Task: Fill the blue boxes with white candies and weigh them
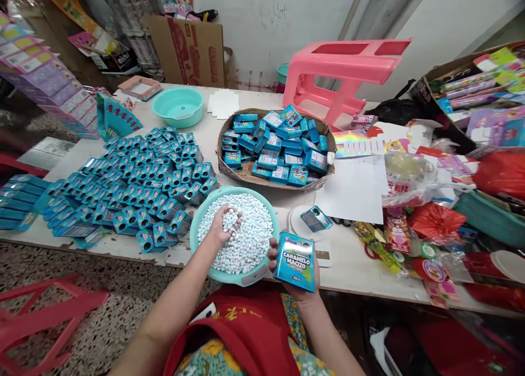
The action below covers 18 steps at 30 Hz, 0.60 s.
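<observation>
My left hand (223,227) is cupped in a teal bowl (200,215) of small white candies (250,239), closed around a handful of them. My right hand (293,280) grips a small blue candy box (296,261) upright just right of the bowl, at the table's near edge. One more open blue box (315,218) lies on a white round lid behind it.
Several open blue boxes (139,184) lie in rows on the left of the table. A woven basket (322,183) holds closed blue boxes. An empty teal basin (178,105), a pink stool (340,75), white paper (356,187) and colourful packets (435,223) crowd the back and right.
</observation>
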Each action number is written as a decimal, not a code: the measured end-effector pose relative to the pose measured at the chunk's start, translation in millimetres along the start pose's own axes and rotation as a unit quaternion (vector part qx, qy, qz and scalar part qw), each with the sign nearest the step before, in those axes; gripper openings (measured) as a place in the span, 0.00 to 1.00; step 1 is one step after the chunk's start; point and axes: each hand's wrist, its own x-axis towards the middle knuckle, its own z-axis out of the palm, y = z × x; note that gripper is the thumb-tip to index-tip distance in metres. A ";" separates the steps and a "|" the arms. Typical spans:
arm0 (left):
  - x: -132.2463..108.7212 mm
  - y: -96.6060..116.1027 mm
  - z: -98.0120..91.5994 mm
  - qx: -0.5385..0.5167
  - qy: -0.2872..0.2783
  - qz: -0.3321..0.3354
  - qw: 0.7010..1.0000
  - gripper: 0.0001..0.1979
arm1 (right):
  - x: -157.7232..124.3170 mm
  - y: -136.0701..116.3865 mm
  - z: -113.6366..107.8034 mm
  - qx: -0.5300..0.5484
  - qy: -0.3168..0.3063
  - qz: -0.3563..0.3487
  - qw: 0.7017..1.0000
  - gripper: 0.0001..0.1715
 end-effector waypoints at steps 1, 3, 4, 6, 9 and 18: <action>-1.7 1.8 2.4 -0.029 -0.008 -0.016 0.999 0.14 | 1.0 -0.8 -0.2 -0.012 -0.001 0.009 1.000 0.43; -4.6 4.6 8.4 -0.078 -0.017 -0.044 0.996 0.12 | 2.8 -4.8 -0.3 -0.030 0.009 0.022 0.999 0.41; -6.1 5.9 11.7 -0.093 -0.017 -0.050 0.994 0.11 | 3.6 -7.3 0.3 -0.034 0.017 0.022 0.999 0.40; -10.9 9.0 18.2 -0.101 -0.016 -0.049 0.994 0.10 | 5.5 -12.1 3.3 -0.042 0.045 0.001 0.998 0.39; -26.1 16.8 28.9 -0.106 -0.025 -0.042 0.993 0.09 | 10.9 -16.8 12.3 -0.108 0.099 -0.063 0.987 0.30; -76.2 27.4 76.1 -0.047 -0.013 0.217 0.975 0.15 | 40.5 -9.7 46.7 -0.564 0.131 -0.302 0.757 0.19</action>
